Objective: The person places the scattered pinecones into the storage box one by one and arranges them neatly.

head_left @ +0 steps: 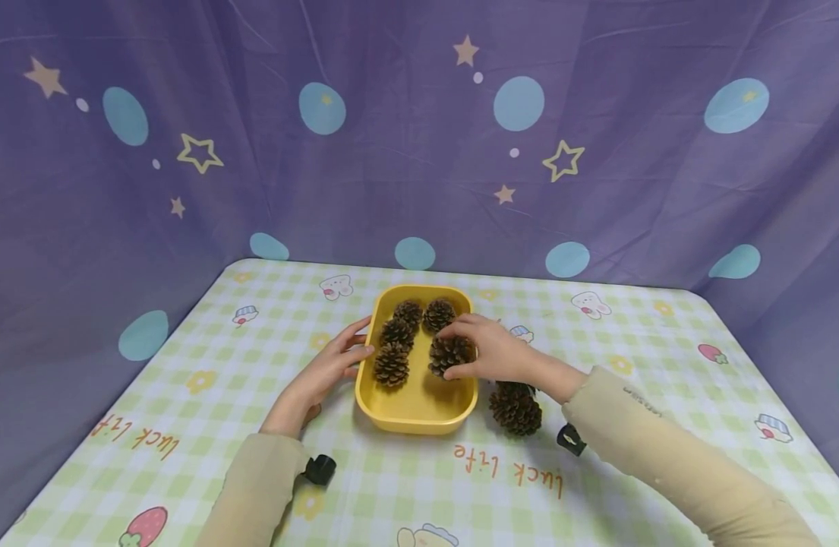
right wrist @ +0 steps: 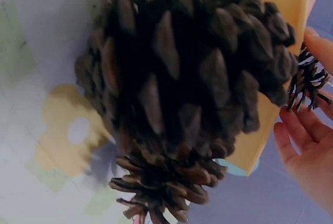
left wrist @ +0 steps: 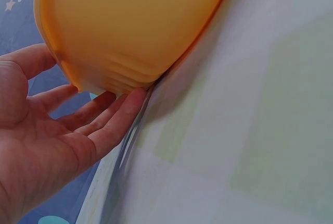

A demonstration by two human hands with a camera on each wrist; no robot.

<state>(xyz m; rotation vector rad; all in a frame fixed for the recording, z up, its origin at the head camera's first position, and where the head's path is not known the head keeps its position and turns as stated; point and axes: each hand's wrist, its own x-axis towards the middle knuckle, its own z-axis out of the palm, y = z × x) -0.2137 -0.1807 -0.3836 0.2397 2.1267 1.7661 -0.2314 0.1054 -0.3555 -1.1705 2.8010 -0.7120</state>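
Observation:
A yellow plastic tub [head_left: 417, 414] stands on the table with several brown pine cones [head_left: 392, 366] inside, most along its left side. My left hand [head_left: 326, 372] rests against the tub's left wall. In the left wrist view, its fairly straight fingers [left wrist: 106, 127] touch the outer wall, thumb side up by the rim. My right hand [head_left: 490, 349] reaches over the right rim and grips a pine cone [head_left: 449, 355] between thumb and fingers. That held cone [right wrist: 309, 81] shows at the right edge of the right wrist view, partly hidden by a larger cone in front.
Right of the tub, below my right forearm, a large pine cone [head_left: 516, 410] lies on the checked tablecloth [head_left: 638, 425]. Another cone [right wrist: 166, 182] sits close against it. A purple curtain [head_left: 419, 190] hangs behind the table.

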